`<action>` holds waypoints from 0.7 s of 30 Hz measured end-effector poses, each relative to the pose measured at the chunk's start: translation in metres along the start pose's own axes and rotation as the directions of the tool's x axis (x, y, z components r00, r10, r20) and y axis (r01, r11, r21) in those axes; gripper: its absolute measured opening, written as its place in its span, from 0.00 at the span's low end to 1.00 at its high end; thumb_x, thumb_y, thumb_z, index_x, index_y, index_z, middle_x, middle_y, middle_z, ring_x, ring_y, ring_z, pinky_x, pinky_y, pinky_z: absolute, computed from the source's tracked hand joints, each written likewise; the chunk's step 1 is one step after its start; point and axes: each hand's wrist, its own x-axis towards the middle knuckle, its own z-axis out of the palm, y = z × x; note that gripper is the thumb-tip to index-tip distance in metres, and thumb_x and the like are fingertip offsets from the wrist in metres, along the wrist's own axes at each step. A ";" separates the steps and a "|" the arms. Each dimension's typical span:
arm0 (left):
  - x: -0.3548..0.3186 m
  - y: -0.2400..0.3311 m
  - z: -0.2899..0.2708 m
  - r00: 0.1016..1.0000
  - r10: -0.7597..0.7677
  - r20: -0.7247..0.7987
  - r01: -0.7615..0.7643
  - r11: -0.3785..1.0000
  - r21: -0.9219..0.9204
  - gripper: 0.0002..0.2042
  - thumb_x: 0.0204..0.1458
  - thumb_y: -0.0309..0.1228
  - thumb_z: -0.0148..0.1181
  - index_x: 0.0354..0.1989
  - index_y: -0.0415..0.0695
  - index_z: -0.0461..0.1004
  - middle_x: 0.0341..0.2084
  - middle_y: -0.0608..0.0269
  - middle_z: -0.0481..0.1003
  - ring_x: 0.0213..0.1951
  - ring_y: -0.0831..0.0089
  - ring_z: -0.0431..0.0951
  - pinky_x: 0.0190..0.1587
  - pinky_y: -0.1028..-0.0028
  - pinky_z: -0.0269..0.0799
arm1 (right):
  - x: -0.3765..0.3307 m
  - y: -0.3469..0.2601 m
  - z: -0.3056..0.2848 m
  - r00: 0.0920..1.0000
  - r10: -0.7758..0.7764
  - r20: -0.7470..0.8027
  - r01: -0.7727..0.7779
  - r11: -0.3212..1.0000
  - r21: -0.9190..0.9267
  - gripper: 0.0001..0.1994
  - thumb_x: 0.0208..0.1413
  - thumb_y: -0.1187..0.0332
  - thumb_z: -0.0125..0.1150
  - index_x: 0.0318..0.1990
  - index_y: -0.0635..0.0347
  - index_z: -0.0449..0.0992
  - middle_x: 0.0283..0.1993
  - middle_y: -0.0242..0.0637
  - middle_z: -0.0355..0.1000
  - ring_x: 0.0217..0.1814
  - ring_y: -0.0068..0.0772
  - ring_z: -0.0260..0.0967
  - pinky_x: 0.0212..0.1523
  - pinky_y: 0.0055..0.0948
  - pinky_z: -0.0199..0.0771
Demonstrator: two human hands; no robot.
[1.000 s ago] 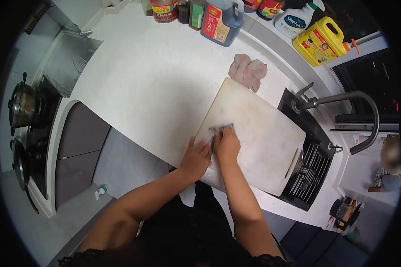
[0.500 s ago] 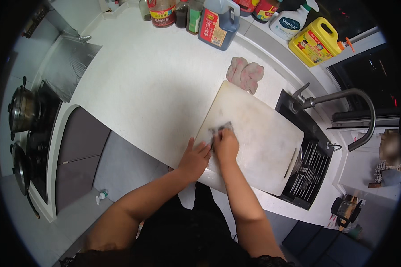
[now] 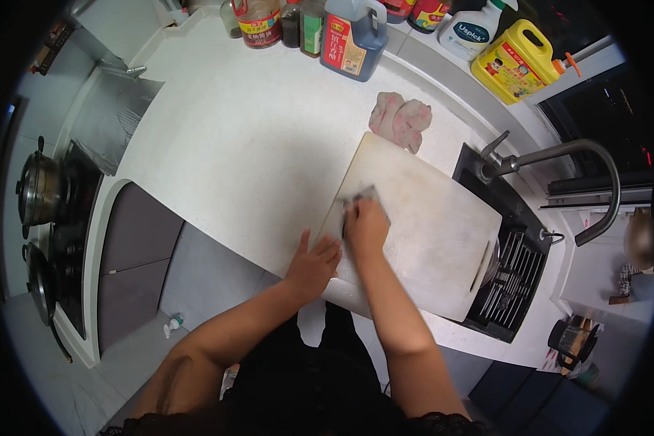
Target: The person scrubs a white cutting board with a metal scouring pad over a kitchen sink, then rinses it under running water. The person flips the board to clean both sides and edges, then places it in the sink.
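Overhead view of a kitchen counter (image 3: 254,145), white and L-shaped, with the person's forearms entering from the lower edge. A large pale cutting board (image 3: 429,225) lies at an angle on the counter, its far right end overhanging the dark sink (image 3: 509,283). The right hand (image 3: 365,224) rests on the board near its left edge, fingers curled down and closed over a small grey scrubbing pad (image 3: 360,196) — the pad's edge shows just beyond the fingertips, pressed flat against the board surface. The left hand (image 3: 314,265) lies at the board's near-left edge, fingers spread and flat, touching the edge where board meets counter; it grips nothing.

Just beyond the board's far corner sits a crumpled pinkish cloth (image 3: 401,120), touching or nearly touching the board. A curved metal faucet (image 3: 559,156) arches over the sink, and a dark ribbed rack (image 3: 505,280) shows inside the basin, partly under the board. Along the back wall stand several bottles: a dark jug with a handle (image 3: 352,36), a white spray bottle (image 3: 466,29) and a yellow jug (image 3: 514,62). At far left, two metal pots (image 3: 38,190) sit on a dark stovetop, well apart from the hands.
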 end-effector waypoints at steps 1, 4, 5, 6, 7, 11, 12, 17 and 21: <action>-0.002 -0.001 -0.002 1.000 -0.009 0.006 0.010 1.000 -0.011 0.21 0.49 0.41 0.60 0.51 0.45 0.75 0.58 0.65 0.68 0.64 0.67 0.60 0.65 0.40 0.40 | -0.022 -0.002 -0.004 0.999 -0.026 0.022 0.025 0.999 0.034 0.09 0.47 0.66 0.65 0.28 0.59 0.73 0.32 0.43 0.72 0.34 0.49 0.71 0.34 0.44 0.71; -0.004 0.001 0.000 1.000 -0.017 0.011 0.017 0.999 -0.037 0.22 0.49 0.41 0.60 0.51 0.45 0.74 0.58 0.66 0.68 0.64 0.67 0.60 0.66 0.41 0.41 | -0.022 0.004 -0.003 0.995 -0.094 -0.025 0.094 0.995 0.011 0.09 0.48 0.66 0.65 0.28 0.60 0.73 0.32 0.44 0.71 0.35 0.49 0.70 0.35 0.44 0.71; -0.004 0.001 0.001 1.000 -0.021 0.010 0.021 0.999 -0.044 0.22 0.48 0.41 0.60 0.51 0.45 0.74 0.59 0.66 0.67 0.64 0.68 0.60 0.66 0.41 0.41 | -0.013 0.006 -0.001 0.991 -0.120 -0.057 0.119 0.993 -0.018 0.09 0.48 0.66 0.64 0.28 0.60 0.73 0.33 0.44 0.71 0.35 0.49 0.70 0.35 0.44 0.72; -0.003 0.002 0.002 1.000 -0.014 0.013 0.015 0.999 -0.045 0.22 0.48 0.41 0.61 0.51 0.45 0.74 0.59 0.66 0.67 0.64 0.68 0.60 0.66 0.42 0.42 | 0.005 0.009 -0.002 0.994 -0.064 -0.090 0.061 0.997 -0.036 0.08 0.48 0.66 0.64 0.28 0.60 0.73 0.33 0.44 0.71 0.35 0.49 0.71 0.35 0.44 0.72; -0.001 0.002 0.000 1.000 -0.014 0.017 0.014 0.999 -0.040 0.22 0.48 0.41 0.61 0.51 0.45 0.74 0.59 0.66 0.67 0.64 0.68 0.60 0.66 0.42 0.42 | 0.029 0.008 -0.003 0.992 -0.013 -0.123 0.007 0.999 -0.045 0.08 0.48 0.66 0.64 0.28 0.60 0.73 0.33 0.44 0.71 0.36 0.48 0.71 0.35 0.44 0.72; 0.001 0.003 -0.003 1.000 -0.009 0.013 0.009 0.999 -0.037 0.22 0.48 0.41 0.61 0.51 0.45 0.74 0.58 0.66 0.68 0.64 0.69 0.61 0.65 0.43 0.44 | 0.054 0.006 -0.008 0.991 0.076 -0.112 -0.084 0.994 -0.074 0.07 0.48 0.67 0.64 0.29 0.59 0.74 0.34 0.43 0.72 0.37 0.48 0.72 0.36 0.43 0.72; 0.000 0.002 -0.003 1.000 -0.014 0.007 0.014 0.999 -0.028 0.22 0.48 0.41 0.61 0.50 0.45 0.74 0.58 0.66 0.68 0.64 0.69 0.61 0.65 0.43 0.44 | 0.048 0.006 -0.006 0.993 0.078 -0.092 -0.083 0.995 -0.058 0.07 0.48 0.67 0.64 0.30 0.60 0.75 0.34 0.44 0.72 0.37 0.48 0.72 0.36 0.43 0.72; -0.002 0.002 0.000 1.000 -0.014 -0.022 0.013 1.000 -0.020 0.21 0.48 0.41 0.61 0.49 0.45 0.74 0.57 0.66 0.68 0.63 0.68 0.62 0.66 0.44 0.44 | 0.032 0.006 -0.004 0.991 0.089 -0.098 -0.091 0.996 -0.017 0.07 0.47 0.68 0.64 0.30 0.60 0.75 0.34 0.44 0.72 0.37 0.51 0.71 0.36 0.45 0.72; 0.002 0.001 -0.001 1.000 0.005 -0.005 -0.006 1.000 -0.023 0.21 0.49 0.40 0.60 0.50 0.45 0.74 0.58 0.65 0.68 0.63 0.67 0.62 0.66 0.44 0.43 | 0.065 0.004 -0.006 0.990 0.110 -0.090 -0.116 0.991 -0.071 0.07 0.46 0.69 0.65 0.30 0.60 0.75 0.34 0.44 0.72 0.36 0.51 0.71 0.36 0.46 0.72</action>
